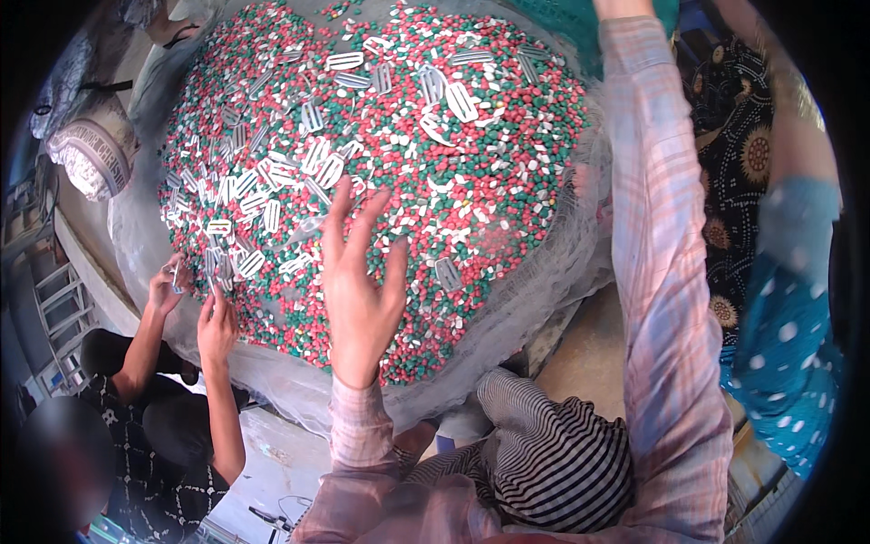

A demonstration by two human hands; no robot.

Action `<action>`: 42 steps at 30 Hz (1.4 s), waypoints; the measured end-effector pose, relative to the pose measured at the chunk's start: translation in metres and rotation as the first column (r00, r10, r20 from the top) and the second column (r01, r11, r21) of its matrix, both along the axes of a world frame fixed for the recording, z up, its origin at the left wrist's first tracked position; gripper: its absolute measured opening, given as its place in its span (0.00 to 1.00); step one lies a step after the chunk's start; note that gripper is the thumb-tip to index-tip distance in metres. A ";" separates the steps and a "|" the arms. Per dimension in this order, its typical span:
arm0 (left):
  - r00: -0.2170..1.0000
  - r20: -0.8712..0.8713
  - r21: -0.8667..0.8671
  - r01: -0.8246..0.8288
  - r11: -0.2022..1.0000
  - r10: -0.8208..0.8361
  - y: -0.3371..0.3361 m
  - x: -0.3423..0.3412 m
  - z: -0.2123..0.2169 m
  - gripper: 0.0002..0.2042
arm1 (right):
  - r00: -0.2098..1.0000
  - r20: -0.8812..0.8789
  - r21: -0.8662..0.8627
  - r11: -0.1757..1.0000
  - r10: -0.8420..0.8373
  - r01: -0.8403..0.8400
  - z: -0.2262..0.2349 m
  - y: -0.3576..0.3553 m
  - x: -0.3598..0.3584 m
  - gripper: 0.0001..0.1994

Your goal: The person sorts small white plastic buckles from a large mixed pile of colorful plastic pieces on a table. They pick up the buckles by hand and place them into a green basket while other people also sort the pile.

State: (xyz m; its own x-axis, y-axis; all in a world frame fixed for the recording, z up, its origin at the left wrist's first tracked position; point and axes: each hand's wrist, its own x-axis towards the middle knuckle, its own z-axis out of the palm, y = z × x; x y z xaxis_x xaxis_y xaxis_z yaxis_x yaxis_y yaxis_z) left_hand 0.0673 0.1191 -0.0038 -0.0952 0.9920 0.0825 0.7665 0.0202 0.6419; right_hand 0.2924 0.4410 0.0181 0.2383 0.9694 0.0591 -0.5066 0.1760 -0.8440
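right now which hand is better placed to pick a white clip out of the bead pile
Left. The left hand hovers open over the pile, white clips just beyond its fingertips. The right arm stretches out of frame, hand unseen.

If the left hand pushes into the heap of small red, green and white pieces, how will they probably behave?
The small pieces look loose and pebble-like, so they would probably slide and scatter around the left hand rather than move as one mass. Each seems light. The thin clear sheet beneath them looks floppy and may wrinkle.

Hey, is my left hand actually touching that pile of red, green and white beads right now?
Cannot tell. In the head view, the left hand is spread open over the bead pile, fingers raised, but looking straight down shows neither contact nor a gap plainly.
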 end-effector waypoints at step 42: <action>0.991 -0.093 -0.347 -0.122 0.930 0.096 -0.035 -0.113 -0.063 0.24 | -0.122 0.944 -0.320 0.769 0.306 -0.553 -0.114 -0.223 -0.066 0.13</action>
State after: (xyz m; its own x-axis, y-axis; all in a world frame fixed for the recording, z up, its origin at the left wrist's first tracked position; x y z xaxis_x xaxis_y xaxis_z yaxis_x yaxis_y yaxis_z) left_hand -0.0453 0.0837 -0.0671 -0.2113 0.9426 -0.2587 0.7912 0.3204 0.5209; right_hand 0.2262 0.2181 -0.0954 -0.6138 0.7853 -0.0810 0.6601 0.4542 -0.5983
